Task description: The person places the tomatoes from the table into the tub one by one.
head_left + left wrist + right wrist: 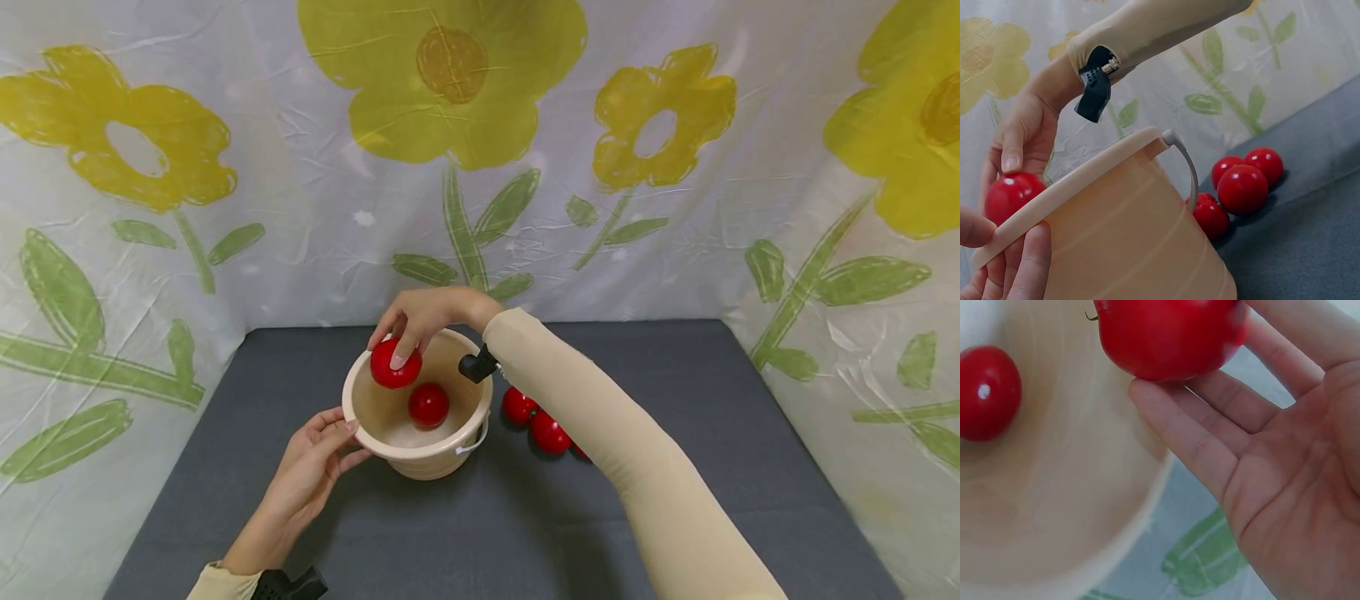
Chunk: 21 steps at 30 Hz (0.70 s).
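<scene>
Red and glossy, the held tomato (386,373) hangs from our right hand (427,317) at the far left of the mouth of the cream bucket (423,468). Our right thumb and fingers pinch it from above, opened only as wide as its girth. Our left hand (318,454) grips the rim at the left, thumb over the edge, fingers against the outer wall. The lower tomato (428,407) sits inside the bucket, to the right and nearer us.

If we lower the held one, we do best to bring it beside the lower tomato, not onto it, and loosen the pinch only once it rests. The skin looks slick, so a light but even hold seems wise, with the left hand bracing against tipping.

We cannot tell whether the held tomato touches the inner wall. On the table (675,367), right of the bucket, the right sleeve (622,425) hides part of the tomato group (550,433); the left wrist view shows four. The right wrist view cuts off the held tomato's top.
</scene>
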### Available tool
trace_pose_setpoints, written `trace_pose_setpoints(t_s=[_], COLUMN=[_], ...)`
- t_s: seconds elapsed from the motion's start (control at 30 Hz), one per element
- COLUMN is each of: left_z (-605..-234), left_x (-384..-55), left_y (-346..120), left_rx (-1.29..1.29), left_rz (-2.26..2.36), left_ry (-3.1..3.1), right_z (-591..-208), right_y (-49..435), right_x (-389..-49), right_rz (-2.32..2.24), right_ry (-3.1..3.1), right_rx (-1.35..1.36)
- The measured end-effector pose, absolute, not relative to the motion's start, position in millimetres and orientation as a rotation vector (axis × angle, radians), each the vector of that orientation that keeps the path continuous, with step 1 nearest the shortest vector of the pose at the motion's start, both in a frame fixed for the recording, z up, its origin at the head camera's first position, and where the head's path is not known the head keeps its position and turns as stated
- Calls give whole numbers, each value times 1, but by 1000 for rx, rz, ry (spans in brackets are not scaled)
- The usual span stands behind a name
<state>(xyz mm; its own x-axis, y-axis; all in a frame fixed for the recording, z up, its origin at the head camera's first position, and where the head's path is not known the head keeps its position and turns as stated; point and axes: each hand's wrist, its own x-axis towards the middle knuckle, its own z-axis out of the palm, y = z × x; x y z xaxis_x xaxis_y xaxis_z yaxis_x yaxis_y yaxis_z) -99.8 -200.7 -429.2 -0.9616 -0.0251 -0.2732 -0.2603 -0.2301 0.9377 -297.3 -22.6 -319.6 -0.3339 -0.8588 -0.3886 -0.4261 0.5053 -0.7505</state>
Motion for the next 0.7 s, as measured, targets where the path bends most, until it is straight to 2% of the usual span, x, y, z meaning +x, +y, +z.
trace_pose_setpoints(t_s=[0.7], left_z=[-430], left_x=[-98], left_y=[-199], left_rx=[-338], left_rz=[2349], left_ry=[1835], right_z=[-356], right_y=[-28], right_x=[-286], right_rz=[-699], right_ry=[1915], right_rx=[-999])
